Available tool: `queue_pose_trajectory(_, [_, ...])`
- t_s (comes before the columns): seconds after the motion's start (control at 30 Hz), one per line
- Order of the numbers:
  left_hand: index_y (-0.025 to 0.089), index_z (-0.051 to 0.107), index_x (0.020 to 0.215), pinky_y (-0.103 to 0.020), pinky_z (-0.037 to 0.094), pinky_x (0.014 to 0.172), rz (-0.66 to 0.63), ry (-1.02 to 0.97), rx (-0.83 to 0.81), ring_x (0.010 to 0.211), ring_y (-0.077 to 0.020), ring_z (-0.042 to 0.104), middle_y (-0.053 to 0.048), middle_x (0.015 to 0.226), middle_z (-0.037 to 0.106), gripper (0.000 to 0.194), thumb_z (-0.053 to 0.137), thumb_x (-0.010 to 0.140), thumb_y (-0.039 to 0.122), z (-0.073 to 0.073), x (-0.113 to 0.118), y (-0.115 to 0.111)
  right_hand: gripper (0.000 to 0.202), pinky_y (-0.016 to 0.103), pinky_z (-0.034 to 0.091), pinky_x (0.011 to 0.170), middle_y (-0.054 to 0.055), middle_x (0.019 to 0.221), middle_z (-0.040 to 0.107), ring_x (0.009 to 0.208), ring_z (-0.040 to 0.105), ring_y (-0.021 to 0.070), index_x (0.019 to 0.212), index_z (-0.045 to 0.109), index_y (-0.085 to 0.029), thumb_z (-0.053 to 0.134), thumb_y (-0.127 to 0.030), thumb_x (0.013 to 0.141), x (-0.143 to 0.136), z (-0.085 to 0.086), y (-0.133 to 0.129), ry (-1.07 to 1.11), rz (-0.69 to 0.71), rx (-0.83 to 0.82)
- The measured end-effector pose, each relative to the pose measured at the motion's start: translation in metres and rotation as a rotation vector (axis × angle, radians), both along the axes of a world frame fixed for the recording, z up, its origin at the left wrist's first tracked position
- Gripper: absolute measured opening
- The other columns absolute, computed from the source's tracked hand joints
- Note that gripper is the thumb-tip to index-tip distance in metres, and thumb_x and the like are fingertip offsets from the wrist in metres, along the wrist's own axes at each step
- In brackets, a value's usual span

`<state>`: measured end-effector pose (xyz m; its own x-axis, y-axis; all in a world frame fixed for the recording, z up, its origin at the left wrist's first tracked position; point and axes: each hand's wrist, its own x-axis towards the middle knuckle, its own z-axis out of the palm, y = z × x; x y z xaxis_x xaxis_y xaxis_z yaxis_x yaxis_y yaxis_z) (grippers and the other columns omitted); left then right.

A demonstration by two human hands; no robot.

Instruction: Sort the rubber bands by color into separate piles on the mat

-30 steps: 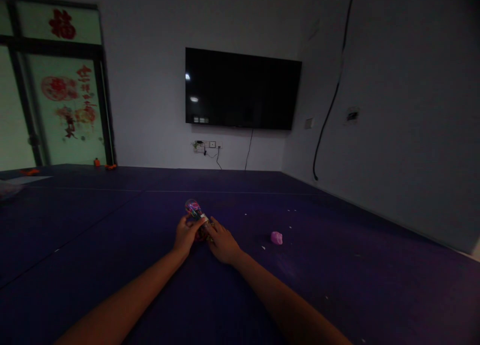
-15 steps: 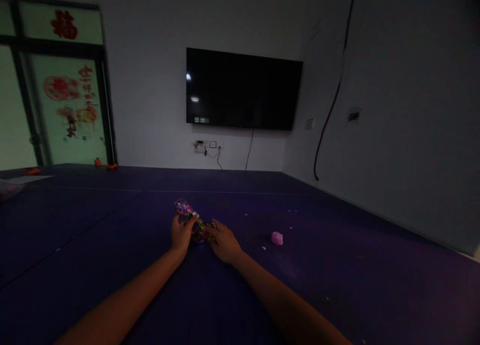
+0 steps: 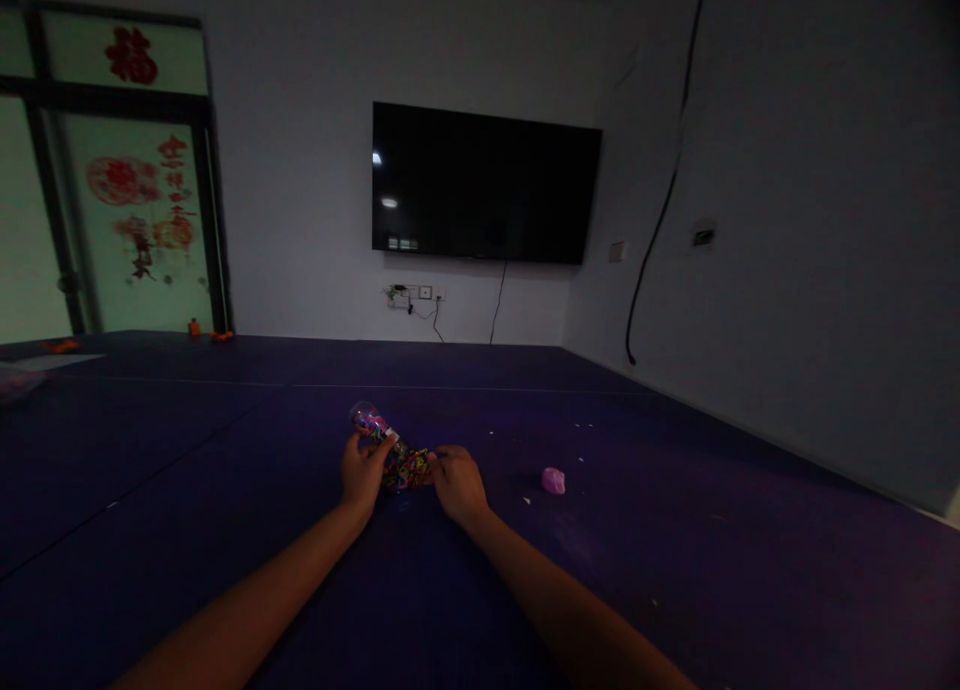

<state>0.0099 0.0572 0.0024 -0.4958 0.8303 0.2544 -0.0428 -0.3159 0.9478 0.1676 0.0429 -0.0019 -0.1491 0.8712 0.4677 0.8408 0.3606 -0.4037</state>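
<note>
Left fingers (image 3: pixel 385 450): grasping a clear, round-ended plastic bottle (image 3: pixel 366 418), aimed toward the purple bench's (image 3: pixel 375 610) far edge.
Right fingers (image 3: pixel 445 460): just drawn rightward and curled; too dim to tell their grip.
Small multicoloured pieces (image 3: pixel 409 471): now more exposed between them.
Pink rounded lump (image 3: pixel 553 481): toward the right edge.

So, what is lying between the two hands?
In the head view, small colourful pieces lie between the left hand, which holds a container, and the right hand; too dim to identify.
</note>
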Motion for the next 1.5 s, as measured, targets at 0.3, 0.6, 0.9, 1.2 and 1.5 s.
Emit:
queue_pose_trajectory(0.3, [0.017,0.056,0.103,-0.028,0.047,0.06,0.09,0.046,0.052,0.063,-0.0187,0.062,-0.001,0.074,0.063,0.047,0.073,0.063,0.036,0.0,-0.004,0.004,0.022,0.04,0.037,0.098,0.006,0.128,0.055,0.12,0.047,0.0234,0.088,0.068,-0.023,0.063,-0.043,0.08,-0.003,0.006,-0.011,-0.109,0.408,0.127])
queue_pose_trajectory(0.6, [0.017,0.055,0.108,-0.032,0.05,0.07,-0.031,0.086,0.152,0.078,-0.0227,0.067,-0.006,0.086,0.068,0.05,0.074,0.065,0.035,0.0,0.0,0.004,0.049,0.048,0.033,0.1,0.013,0.142,0.039,0.131,0.032,0.0292,0.12,0.053,-0.021,0.069,-0.033,0.075,-0.005,0.003,-0.009,-0.115,0.132,0.038])
queue_pose_trajectory(0.9, [0.016,0.059,0.099,-0.025,0.047,0.056,-0.097,0.034,0.126,0.063,-0.0184,0.064,-0.003,0.074,0.066,0.045,0.072,0.065,0.043,0.009,0.002,-0.008,0.047,0.044,0.032,0.102,0.01,0.148,0.03,0.131,0.034,0.0272,0.129,0.05,-0.027,0.058,-0.034,0.084,-0.008,0.007,-0.014,-0.207,0.312,0.084])
queue_pose_trajectory(1.2, [0.013,0.058,0.103,-0.021,0.036,0.043,-0.191,-0.053,-0.012,0.043,-0.0104,0.049,0.006,0.057,0.056,0.059,0.074,0.057,0.046,0.013,0.006,-0.015,0.072,0.046,0.032,0.102,0.014,0.154,0.007,0.133,0.03,0.031,0.145,0.022,-0.027,0.056,-0.043,0.084,-0.007,0.001,-0.01,-0.244,0.254,0.018])
queue_pose_trajectory(1.5, [0.012,0.057,0.105,-0.021,0.036,0.044,-0.416,0.012,0.014,0.044,-0.0117,0.052,0.004,0.056,0.059,0.066,0.079,0.051,0.044,0.01,0.01,-0.016,0.072,0.045,0.033,0.101,0.017,0.153,0.012,0.133,0.03,0.032,0.142,0.029,-0.018,0.058,-0.043,0.082,-0.012,-0.002,-0.008,-0.205,0.23,0.021])
